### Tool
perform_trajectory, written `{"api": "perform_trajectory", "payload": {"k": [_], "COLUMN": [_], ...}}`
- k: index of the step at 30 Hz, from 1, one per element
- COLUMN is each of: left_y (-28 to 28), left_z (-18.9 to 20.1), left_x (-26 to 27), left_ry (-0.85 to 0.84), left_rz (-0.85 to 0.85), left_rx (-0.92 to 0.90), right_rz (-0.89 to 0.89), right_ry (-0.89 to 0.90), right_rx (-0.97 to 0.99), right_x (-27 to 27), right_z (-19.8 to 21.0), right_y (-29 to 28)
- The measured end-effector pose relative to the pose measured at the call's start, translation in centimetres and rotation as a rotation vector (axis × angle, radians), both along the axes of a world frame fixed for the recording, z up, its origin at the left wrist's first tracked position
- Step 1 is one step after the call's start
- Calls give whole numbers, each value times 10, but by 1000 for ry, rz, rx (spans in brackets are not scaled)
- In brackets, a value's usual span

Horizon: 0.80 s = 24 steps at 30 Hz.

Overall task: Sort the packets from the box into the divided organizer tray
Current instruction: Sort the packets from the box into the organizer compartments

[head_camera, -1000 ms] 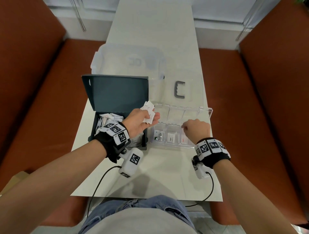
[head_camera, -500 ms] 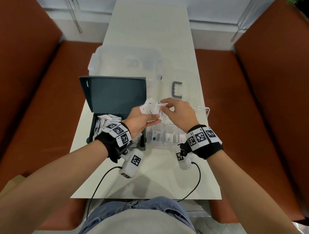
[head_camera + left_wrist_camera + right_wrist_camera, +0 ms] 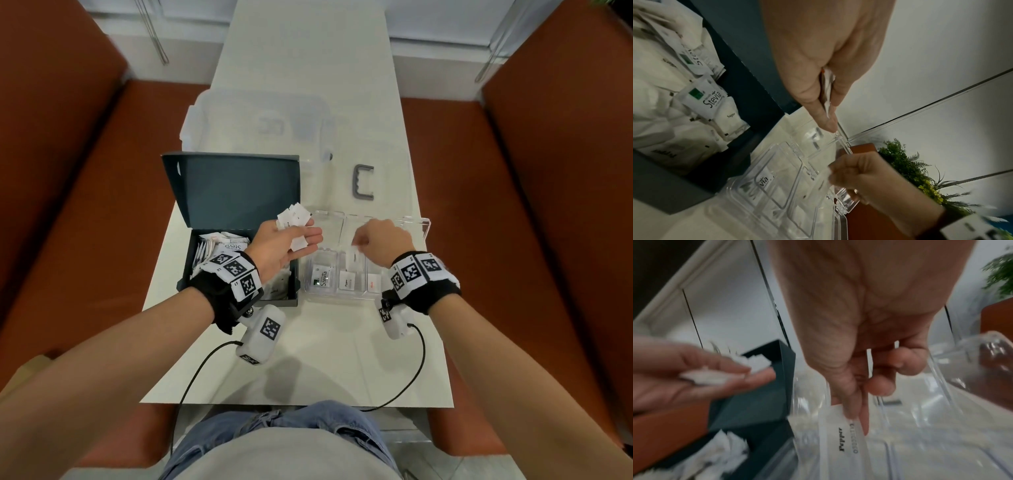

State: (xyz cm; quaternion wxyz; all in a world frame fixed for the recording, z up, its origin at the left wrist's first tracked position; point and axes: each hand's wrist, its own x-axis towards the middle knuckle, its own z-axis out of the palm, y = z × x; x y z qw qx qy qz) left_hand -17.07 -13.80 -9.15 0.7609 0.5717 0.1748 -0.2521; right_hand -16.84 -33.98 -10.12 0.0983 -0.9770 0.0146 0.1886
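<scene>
Right wrist view: our right hand (image 3: 869, 353) pinches the light, floppy Pepper packet (image 3: 840, 431) by its top edge; left hand (image 3: 284, 245) clamps spare packets (image 3: 294, 216).

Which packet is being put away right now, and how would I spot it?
Start at the white table, then the clear tray right of the dark box. Over the tray's middle section, the right hand pinches one white packet. It alone hangs from fingertips and reads "Pepper"; the left hand holds a bunch.
</scene>
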Motion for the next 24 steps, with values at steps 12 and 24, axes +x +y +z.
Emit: {"api": "perform_trajectory", "payload": {"k": [12, 24], "left_y": [4, 5], "left_z": [-3, -2], "left_x": [-2, -1], "left_ry": [-6, -2], "left_rz": [-38, -56], "left_rx": [6, 13], "right_rz": [122, 242], "right_ry": [62, 20], "right_rx": [-274, -366], "right_x": [-14, -23], "right_z": [-68, -75], "right_y": [19, 20]}}
